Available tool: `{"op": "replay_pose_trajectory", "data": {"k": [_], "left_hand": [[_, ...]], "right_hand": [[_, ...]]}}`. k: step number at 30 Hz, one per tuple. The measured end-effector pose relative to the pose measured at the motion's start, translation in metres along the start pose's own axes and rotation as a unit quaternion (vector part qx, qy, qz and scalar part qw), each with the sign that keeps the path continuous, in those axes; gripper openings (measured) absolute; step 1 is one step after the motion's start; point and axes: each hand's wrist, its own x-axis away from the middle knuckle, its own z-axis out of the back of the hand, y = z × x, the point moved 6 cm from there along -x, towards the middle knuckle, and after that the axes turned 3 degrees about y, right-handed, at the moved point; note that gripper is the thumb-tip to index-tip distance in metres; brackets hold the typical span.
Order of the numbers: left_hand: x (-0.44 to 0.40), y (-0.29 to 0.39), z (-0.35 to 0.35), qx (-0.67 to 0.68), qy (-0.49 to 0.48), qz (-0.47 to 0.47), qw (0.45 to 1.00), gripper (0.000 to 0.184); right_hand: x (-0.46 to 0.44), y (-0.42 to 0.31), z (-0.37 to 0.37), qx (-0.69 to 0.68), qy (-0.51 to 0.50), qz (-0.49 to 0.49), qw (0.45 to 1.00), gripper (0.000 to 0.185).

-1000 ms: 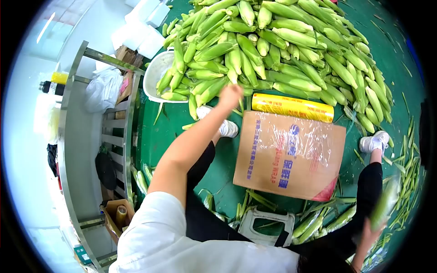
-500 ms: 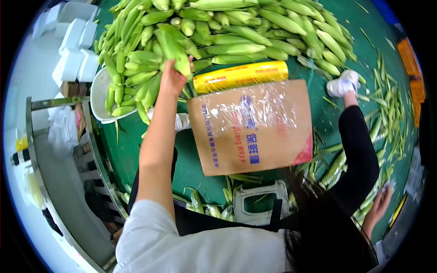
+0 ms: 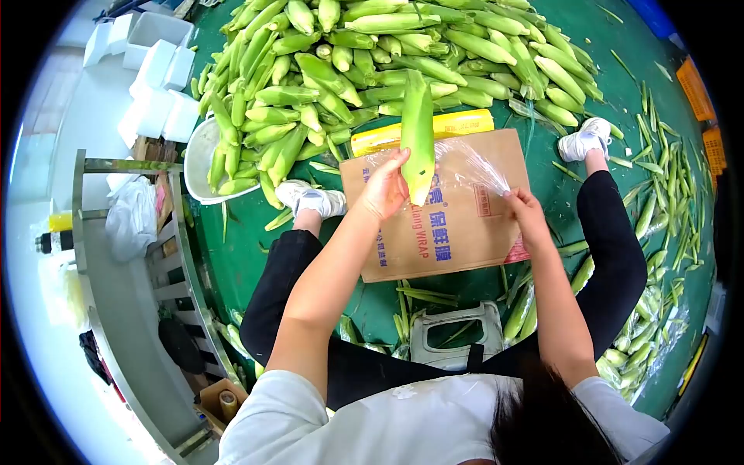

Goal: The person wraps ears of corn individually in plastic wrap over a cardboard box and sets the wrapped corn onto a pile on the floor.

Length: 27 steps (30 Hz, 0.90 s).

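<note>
My left hand (image 3: 385,186) is closed around the lower part of a green-husked ear of corn (image 3: 418,128), held upright over the cardboard box (image 3: 403,263). To its right, my right hand (image 3: 528,217) pinches the edge of a clear sheet of cling film (image 3: 484,164) above the box's right side. The film stretches back toward a yellow cling-film roll (image 3: 380,141), which lies along the far edge of the box. Part of that roll is hidden behind the ear.
A large heap of corn (image 3: 349,58) lies beyond the box, spilling into a white tub (image 3: 203,172). Plastic-wrapped ears (image 3: 632,345) and loose husks (image 3: 666,186) cover the floor at right. A plastic stool (image 3: 457,356) is in front; a metal frame (image 3: 120,310) stands left.
My left hand has brought the ear from the heap to above the box. My right hand has come from the far right to the box and now pulls up film.
</note>
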Motion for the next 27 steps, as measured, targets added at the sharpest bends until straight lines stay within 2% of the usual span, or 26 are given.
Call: {"op": "replay_pose_trajectory", "data": {"k": [1, 2, 3, 4, 5, 6, 7, 8, 9, 10, 11, 12, 13, 15, 16, 19, 20, 22, 23, 24, 27], "left_hand": [[-0.002, -0.005, 0.002, -0.044, 0.017, 0.004, 0.999, 0.053], [-0.004, -0.004, 0.003, -0.116, 0.072, -0.073, 0.988, 0.057], [-0.014, -0.003, 0.015, -0.297, 0.072, -0.123, 0.944, 0.062], [-0.01, 0.004, 0.014, -0.518, 0.071, -0.191, 0.831, 0.064], [-0.007, 0.006, 0.009, -0.703, 0.063, -0.248, 0.664, 0.067], [-0.009, 0.001, 0.011, -0.722, 0.067, -0.236, 0.646, 0.067], [-0.011, -0.004, 0.011, -0.741, 0.07, -0.226, 0.628, 0.068], [-0.014, -0.007, 0.012, -0.76, 0.073, -0.216, 0.609, 0.069], [-0.018, -0.006, 0.011, -0.766, 0.064, -0.197, 0.608, 0.069], [-0.019, -0.003, 0.008, -0.771, 0.057, -0.177, 0.609, 0.068], [-0.021, -0.002, 0.008, -0.776, 0.051, -0.158, 0.609, 0.068], [-0.023, -0.002, 0.011, -0.755, 0.035, -0.179, 0.63, 0.068], [-0.017, 0.004, 0.002, -0.77, 0.071, -0.25, 0.582, 0.065], [0.014, 0.007, -0.017, -0.78, 0.146, -0.385, 0.471, 0.061], [0.019, -0.018, 0.014, -0.797, 0.114, -0.357, 0.475, 0.059], [0.041, -0.047, 0.041, -0.775, 0.131, -0.355, 0.507, 0.059], [0.044, -0.03, 0.033, -0.755, 0.218, -0.385, 0.485, 0.063], [0.024, -0.023, 0.048, -0.727, 0.269, -0.376, 0.507, 0.058], [0.017, -0.016, 0.053, -0.711, 0.293, -0.373, 0.519, 0.056], [0.011, -0.016, 0.057, -0.731, 0.27, -0.347, 0.522, 0.041], [0.015, -0.003, 0.066, -0.678, 0.145, -0.47, 0.546, 0.027]], "right_hand": [[0.004, -0.012, 0.002, -0.078, 0.001, 0.033, 0.996, 0.014], [0.006, -0.027, 0.002, -0.113, 0.017, 0.069, 0.991, 0.013], [0.005, -0.041, -0.003, -0.148, 0.034, 0.103, 0.983, 0.012], [-0.001, -0.052, -0.009, -0.131, 0.036, 0.157, 0.978, 0.012], [-0.01, -0.064, -0.016, -0.111, 0.037, 0.211, 0.97, 0.012], [-0.014, -0.074, -0.026, -0.091, 0.037, 0.266, 0.959, 0.012], [-0.016, -0.072, -0.046, -0.085, 0.043, 0.255, 0.962, 0.013], [-0.025, -0.065, -0.065, -0.059, 0.022, 0.289, 0.955, 0.016], [-0.027, -0.065, -0.086, 0.046, 0.033, 0.346, 0.936, 0.018], [-0.025, -0.065, -0.105, 0.152, 0.042, 0.396, 0.905, 0.022], [-0.02, -0.067, -0.119, 0.233, 0.042, 0.462, 0.855, 0.026], [-0.015, -0.069, -0.133, 0.309, 0.042, 0.524, 0.793, 0.032], [-0.011, -0.07, -0.144, 0.38, 0.041, 0.58, 0.72, 0.041], [-0.023, -0.072, -0.146, 0.478, -0.005, 0.548, 0.686, 0.061], [-0.029, -0.071, -0.146, 0.523, -0.036, 0.531, 0.666, 0.072], [-0.06, -0.071, -0.153, 0.573, -0.104, 0.491, 0.648, 0.086], [-0.065, -0.069, -0.152, 0.552, -0.109, 0.482, 0.672, 0.085], [-0.076, -0.071, -0.149, 0.509, -0.114, 0.468, 0.713, 0.083], [-0.076, -0.073, -0.151, 0.506, -0.111, 0.482, 0.706, 0.083], [-0.073, -0.072, -0.15, 0.504, -0.109, 0.493, 0.701, 0.083], [-0.057, -0.073, -0.141, 0.502, -0.094, 0.487, 0.708, 0.082]]}}
